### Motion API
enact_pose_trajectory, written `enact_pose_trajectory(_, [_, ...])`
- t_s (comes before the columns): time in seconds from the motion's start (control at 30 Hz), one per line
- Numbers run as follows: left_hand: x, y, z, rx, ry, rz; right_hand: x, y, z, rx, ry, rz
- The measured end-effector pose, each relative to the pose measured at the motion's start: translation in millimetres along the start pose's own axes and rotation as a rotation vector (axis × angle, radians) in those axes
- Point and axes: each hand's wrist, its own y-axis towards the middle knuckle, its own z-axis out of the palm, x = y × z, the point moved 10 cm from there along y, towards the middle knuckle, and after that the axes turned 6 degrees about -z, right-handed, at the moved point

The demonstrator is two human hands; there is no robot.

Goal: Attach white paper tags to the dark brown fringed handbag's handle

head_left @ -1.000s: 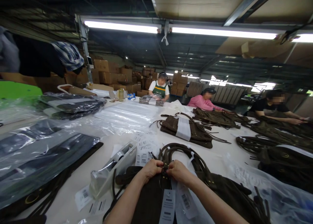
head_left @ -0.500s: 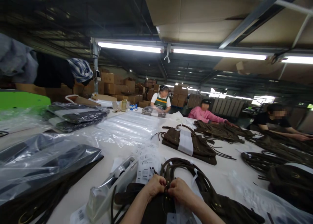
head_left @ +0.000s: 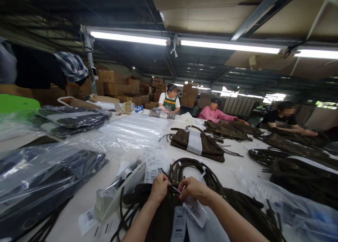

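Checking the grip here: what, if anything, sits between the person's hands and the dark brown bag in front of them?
Nothing visible. The left hand and right hand both already rest on the top of the dark brown bag by its straps. The right hand also pinches a white barcode tag hanging against the bag.

Both forearms extend forward and converge, bare to the elbow. The left hand [head_left: 159,186] is curled, its fingertips pinched together (thumb hidden). The right hand [head_left: 193,190] lies just beside it, knuckles up, fingers bent inward toward the left fingertips, nearly touching.
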Motion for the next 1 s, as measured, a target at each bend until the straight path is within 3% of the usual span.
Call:
enact_pose_trajectory(0.33, [12, -1, -7, -0.022, -0.133, -0.101, -7, -1, 12, -0.045, 0.246, -0.056])
enact_pose_trajectory(1.0, [6, -9, -12, -0.007, -0.009, -0.071, -14, -5, 12, -0.053, 0.397, -0.054])
